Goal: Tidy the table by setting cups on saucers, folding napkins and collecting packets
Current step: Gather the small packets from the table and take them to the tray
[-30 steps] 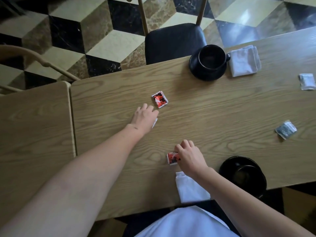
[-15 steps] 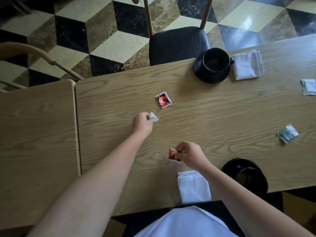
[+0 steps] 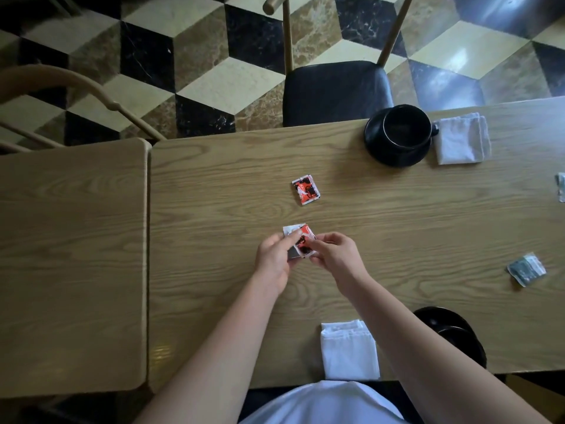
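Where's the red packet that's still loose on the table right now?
In the head view, the loose red packet lies flat mid-table, just beyond both hands, nearer than and left of the far black cup.

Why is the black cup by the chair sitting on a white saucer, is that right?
Not quite: in the head view the black cup by the chair sits on a black saucer. The white thing beside it is a folded napkin.

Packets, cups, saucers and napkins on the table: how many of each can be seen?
Packets: 5, two held together, red one, grey one, pale one at right edge
Cups: 2
Saucers: 2
Napkins: 2
Total: 11
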{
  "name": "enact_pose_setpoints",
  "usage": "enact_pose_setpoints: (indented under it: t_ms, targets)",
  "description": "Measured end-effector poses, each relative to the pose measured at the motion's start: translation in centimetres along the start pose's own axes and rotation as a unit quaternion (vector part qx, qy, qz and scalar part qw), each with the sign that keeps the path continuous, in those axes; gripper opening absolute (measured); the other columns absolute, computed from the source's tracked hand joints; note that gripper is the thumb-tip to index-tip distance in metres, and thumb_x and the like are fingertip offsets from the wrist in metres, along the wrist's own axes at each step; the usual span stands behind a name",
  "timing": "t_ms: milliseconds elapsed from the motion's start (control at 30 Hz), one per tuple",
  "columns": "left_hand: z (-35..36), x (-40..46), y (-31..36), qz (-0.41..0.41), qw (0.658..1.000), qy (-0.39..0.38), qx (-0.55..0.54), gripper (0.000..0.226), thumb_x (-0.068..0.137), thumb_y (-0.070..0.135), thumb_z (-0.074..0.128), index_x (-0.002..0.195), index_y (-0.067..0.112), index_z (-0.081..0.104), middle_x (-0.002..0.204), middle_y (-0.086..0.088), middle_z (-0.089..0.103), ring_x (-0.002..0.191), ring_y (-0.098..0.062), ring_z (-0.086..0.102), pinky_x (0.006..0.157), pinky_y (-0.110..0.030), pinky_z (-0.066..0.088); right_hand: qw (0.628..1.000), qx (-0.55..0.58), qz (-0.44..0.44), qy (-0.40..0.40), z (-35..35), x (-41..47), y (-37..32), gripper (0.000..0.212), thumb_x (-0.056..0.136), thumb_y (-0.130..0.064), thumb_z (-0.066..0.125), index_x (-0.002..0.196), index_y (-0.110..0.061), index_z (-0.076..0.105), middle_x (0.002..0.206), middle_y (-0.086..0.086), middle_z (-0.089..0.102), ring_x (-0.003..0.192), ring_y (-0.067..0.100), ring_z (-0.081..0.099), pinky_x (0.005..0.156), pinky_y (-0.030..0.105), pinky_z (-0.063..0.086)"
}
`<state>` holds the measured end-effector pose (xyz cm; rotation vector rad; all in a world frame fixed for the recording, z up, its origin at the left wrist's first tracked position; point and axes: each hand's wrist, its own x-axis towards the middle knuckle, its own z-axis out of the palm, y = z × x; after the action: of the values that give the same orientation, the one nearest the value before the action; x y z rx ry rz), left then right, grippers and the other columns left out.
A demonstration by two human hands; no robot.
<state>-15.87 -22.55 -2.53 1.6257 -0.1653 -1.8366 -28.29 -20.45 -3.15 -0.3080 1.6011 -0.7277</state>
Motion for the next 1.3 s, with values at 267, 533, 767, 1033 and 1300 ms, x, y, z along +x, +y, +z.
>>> enact_pose_setpoints:
  t_ms: [267,533,767,1033,1300]
  targets:
    - [-0.3,1.6,1.4,-0.005,0.997,0.073,-0.013,0.013,0.091,-0.003,0.059,0.088,0.009,0.064,0.085,-0.015,0.069,0.074,-0.026,0.066,0.081,-0.044,0.056,0.932,-0.32,-0.135,0.105,-0.6,4.6,-4.9,0.015,0.082,-0.032,0.073,0.083,-0.017,0.074,0.086,0.001,0.076,0.088,0.021,0.07,0.075,0.03,0.052]
    - [-1.3,2.4,2.4,-0.015,0.998,0.064,-0.002,0.013,0.097,0.0,0.052,0.097,0.012,0.058,0.089,-0.013,0.067,0.077,-0.027,0.065,0.054,-0.032,0.059,0.87,-0.464,-0.114,0.123,3.5,10.1,-9.0,0.053,0.084,-0.043,0.072,0.12,-0.009,0.056,0.127,0.012,0.053,0.118,0.033,0.056,0.093,0.04,0.049]
    - [-2.6,3.1,2.9,-0.03,0.998,0.061,-0.011,0.012,0.098,0.004,0.049,0.099,0.009,0.059,0.095,-0.016,0.066,0.077,-0.029,0.068,0.051,-0.033,0.058,0.857,-0.486,-0.071,0.157,5.3,11.1,-9.3,0.041,0.088,-0.04,0.065,0.114,-0.009,0.065,0.123,0.012,0.06,0.117,0.031,0.056,0.092,0.042,0.053]
    - [-2.3,2.7,3.2,-0.024,0.999,0.021,-0.004,0.008,0.097,0.007,0.052,0.096,0.01,0.06,0.084,-0.015,0.068,0.07,-0.028,0.068,0.06,-0.048,0.062,0.977,-0.187,-0.098,0.029,4.6,4.6,-7.7,0.022,0.082,-0.029,0.078,0.076,-0.016,0.062,0.069,-0.001,0.062,0.063,0.014,0.054,0.058,0.027,0.041]
    - [2.8,-0.5,0.7,-0.024,0.992,-0.107,0.068,0.011,0.095,0.024,0.062,0.09,0.019,0.054,0.083,-0.009,0.068,0.069,-0.024,0.066,0.082,-0.066,0.055,0.983,-0.132,-0.1,0.076,-2.2,-3.3,-2.5,0.023,0.083,-0.023,0.08,0.067,-0.019,0.064,0.058,-0.011,0.063,0.057,0.005,0.053,0.06,0.027,0.041]
